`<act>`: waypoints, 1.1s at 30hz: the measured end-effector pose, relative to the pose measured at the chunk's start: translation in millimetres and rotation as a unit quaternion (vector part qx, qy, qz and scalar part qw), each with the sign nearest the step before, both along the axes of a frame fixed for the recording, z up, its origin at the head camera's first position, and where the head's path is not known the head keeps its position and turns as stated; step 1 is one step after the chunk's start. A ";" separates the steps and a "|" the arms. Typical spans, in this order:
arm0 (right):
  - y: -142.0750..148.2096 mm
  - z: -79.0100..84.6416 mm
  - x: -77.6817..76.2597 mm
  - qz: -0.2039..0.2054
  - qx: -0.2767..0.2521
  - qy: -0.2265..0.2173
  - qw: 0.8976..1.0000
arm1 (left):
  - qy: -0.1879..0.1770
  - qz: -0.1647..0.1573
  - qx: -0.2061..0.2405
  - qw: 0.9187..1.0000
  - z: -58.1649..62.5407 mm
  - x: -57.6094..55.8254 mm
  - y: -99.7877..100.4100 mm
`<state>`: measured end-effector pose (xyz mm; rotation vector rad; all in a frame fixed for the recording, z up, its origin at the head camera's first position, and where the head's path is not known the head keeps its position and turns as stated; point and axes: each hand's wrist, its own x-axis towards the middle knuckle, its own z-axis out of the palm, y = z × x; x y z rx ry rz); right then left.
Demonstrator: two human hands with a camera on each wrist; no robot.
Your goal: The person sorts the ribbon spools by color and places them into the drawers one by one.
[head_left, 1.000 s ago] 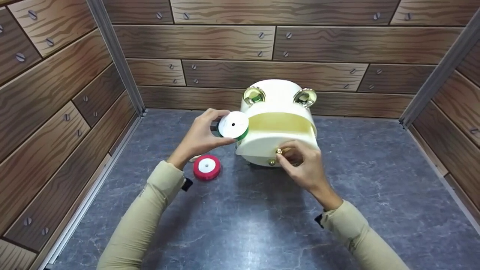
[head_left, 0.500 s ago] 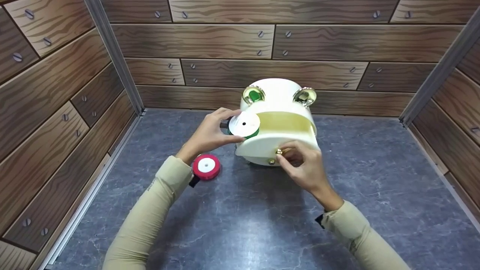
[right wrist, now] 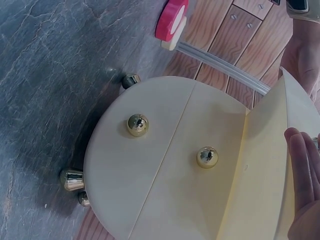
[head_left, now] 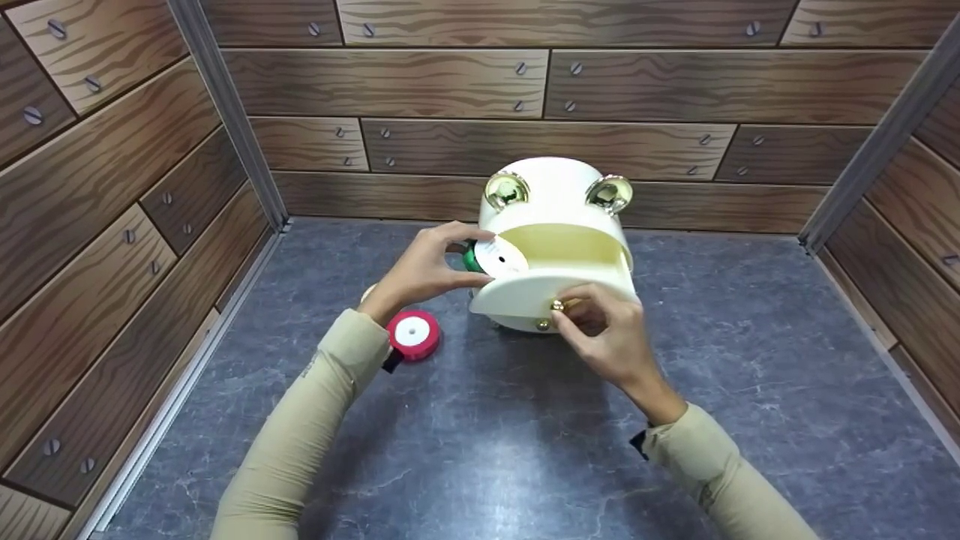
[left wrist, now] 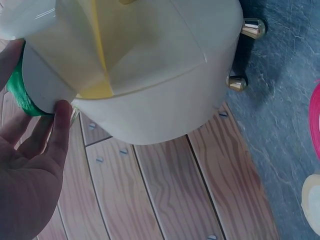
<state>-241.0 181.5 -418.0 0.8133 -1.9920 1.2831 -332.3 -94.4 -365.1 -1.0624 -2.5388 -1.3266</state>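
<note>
My left hand holds a ribbon spool with green ribbon and white faces between thumb and fingers. The spool tilts at the left end of a pulled-out drawer, partly over its opening. That drawer belongs to a rounded cream cabinet. My right hand pinches the drawer's gold knob. In the right wrist view, two gold knobs show on the front below, one being the lower knob. The far inside of the drawer looks pale yellow; its floor is partly hidden by the front.
A red ribbon spool lies on the dark marbled floor, left of the cabinet. Beside it is a cream roll, mostly hidden by my left wrist in the head view. Two gold bowl-shaped parts stick up from the cabinet. Wood-patterned walls enclose the area.
My left hand has moved right with the green ribbon spool, from beside the cabinet to the drawer opening, and the spool has tipped over. The right hand stays on the knob.
</note>
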 end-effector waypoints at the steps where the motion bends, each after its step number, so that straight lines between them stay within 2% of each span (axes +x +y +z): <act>1: -0.3 0.0 0.0 0.001 0.000 0.001 1.000 | 0.001 -0.001 0.001 1.000 -0.9 -0.4 0.7; 12: -0.8 0.1 -1.6 0.003 -0.007 0.001 1.000 | 0.010 0.006 0.023 1.000 -7.4 1.8 5.1; 18: -0.4 -1.4 -2.3 0.006 -0.012 -0.009 1.000 | 0.027 0.004 0.011 1.000 -11.1 3.5 6.9; 27: -0.6 -2.4 -2.4 0.010 -0.013 -0.012 1.000 | 0.027 0.004 -0.016 1.000 -14.6 4.5 5.3; 33: -0.6 -1.5 -2.4 0.000 -0.010 -0.014 1.000 | 0.024 0.002 0.008 1.000 -16.9 1.7 3.7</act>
